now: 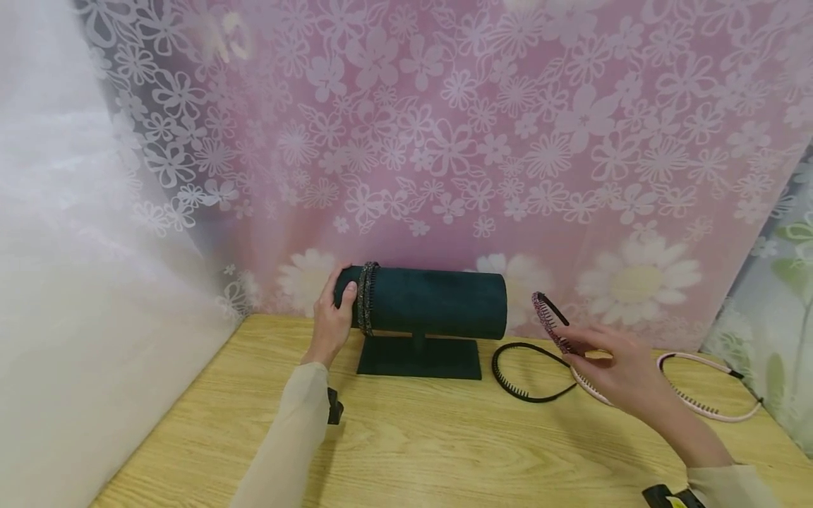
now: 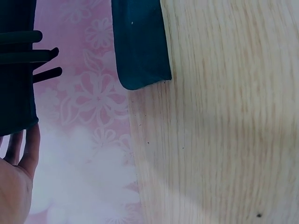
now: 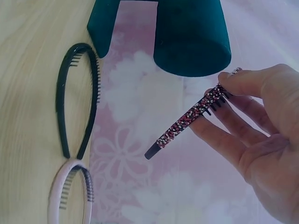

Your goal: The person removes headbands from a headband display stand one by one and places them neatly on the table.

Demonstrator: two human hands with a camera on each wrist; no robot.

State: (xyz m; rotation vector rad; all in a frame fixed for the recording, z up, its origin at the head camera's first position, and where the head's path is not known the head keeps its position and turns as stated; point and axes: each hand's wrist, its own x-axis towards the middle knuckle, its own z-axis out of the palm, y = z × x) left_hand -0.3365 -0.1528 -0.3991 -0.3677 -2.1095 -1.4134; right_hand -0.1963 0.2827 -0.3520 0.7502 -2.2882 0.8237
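Note:
A dark green velvet headband stand (image 1: 438, 303), a horizontal roll on a flat base, stands on the table. My left hand (image 1: 332, 326) holds the roll's left end, thumb at the front and fingers behind. Close to that hand, dark glittery headbands (image 1: 364, 303) sit around the roll; their black tips show below it in the left wrist view. Right of the stand, my right hand (image 1: 625, 370) pinches a toothed headband (image 3: 182, 122) covered in pink, white and dark sparkles. It is raised above the table, apart from the roll, with one dark tip pointing away from the fingers.
On the wooden table (image 1: 406, 451), a black toothed headband (image 1: 536, 401) lies right of the base. A pale pink headband (image 3: 55, 200) adjoins it, partly behind my right hand. Another pink headband (image 1: 730, 418) lies at the far right. A flowered curtain (image 1: 444, 141) hangs behind.

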